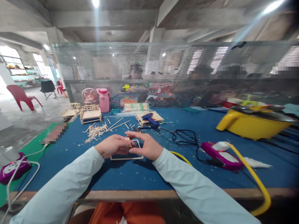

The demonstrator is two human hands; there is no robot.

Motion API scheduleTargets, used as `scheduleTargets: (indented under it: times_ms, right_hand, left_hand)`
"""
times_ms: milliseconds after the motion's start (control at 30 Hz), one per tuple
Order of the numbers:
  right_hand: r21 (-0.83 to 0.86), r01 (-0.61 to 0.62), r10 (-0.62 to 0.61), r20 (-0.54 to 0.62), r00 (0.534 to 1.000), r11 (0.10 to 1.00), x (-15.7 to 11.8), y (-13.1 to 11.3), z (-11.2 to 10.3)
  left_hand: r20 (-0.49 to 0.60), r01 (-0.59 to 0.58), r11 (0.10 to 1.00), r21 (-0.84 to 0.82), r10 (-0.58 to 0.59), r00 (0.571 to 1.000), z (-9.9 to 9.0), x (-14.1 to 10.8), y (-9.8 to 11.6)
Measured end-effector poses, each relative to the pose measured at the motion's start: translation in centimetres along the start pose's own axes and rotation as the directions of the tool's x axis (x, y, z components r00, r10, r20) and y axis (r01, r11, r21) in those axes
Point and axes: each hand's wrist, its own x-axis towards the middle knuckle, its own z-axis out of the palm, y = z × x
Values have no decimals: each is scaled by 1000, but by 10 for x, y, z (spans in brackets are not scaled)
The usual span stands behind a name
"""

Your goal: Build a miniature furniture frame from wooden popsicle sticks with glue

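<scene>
Over the blue table top [163, 174], my left hand [112, 145] is closed on a small bunch of short wooden sticks [128, 140], gripped at the fingertips. My right hand [148, 145] faces it from the right, thumb and fingers spread apart around the stick ends; whether a fingertip touches them I cannot make out. Beneath both hands lies a thin rectangular wooden frame [127, 159], partly covered by them. A loose pile of cut sticks [96, 132] is beyond my left hand. Farther back, a blue glue gun [150, 119] rests on a flat wooden piece [161, 116].
Small wooden bed-like models [90, 115] and a pink flask [104, 100] stand back left. Right are a purple power strip [221, 157], a black cable [187, 137], a yellow hose-like cord [254, 177] and a yellow pot [257, 124]. A perforated metal screen [93, 68] borders the back.
</scene>
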Motion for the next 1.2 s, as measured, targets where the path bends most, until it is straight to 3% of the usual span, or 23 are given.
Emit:
scheduleTargets:
  times_ms: [200,367,500,633,800,1067,1200]
  right_hand:
    - [-177,202,-213,-49,976,963,0,1,5]
    - [-253,243,-279,-120,953,937,-1,-1,8]
    - [-228,154,-206,-221,953,961,-2,-2,6]
    - [-158,138,-171,-224,959,978,-1,0,5]
    - [-109,104,-122,-172,977,989,1,3,8]
    - [57,-86,87,-12,996,995,0,3,9]
    - [59,-134,135,-10,991,989,0,0,11]
  left_hand:
    - [33,15,1000,-24,-14,999,1,-1,-1]
    - [102,31,995,-93,-21,995,4,-1,-4]
    - [133,4,983,-182,21,991,6,-3,-3]
    - [-35,-148,940,-309,145,989,7,-8,2]
    - [-158,-280,931,-234,248,956,14,-9,0]
    - [-198,-260,954,-151,229,953,20,-5,-4]
    - [-254,-226,957,-179,177,951,21,-4,-4]
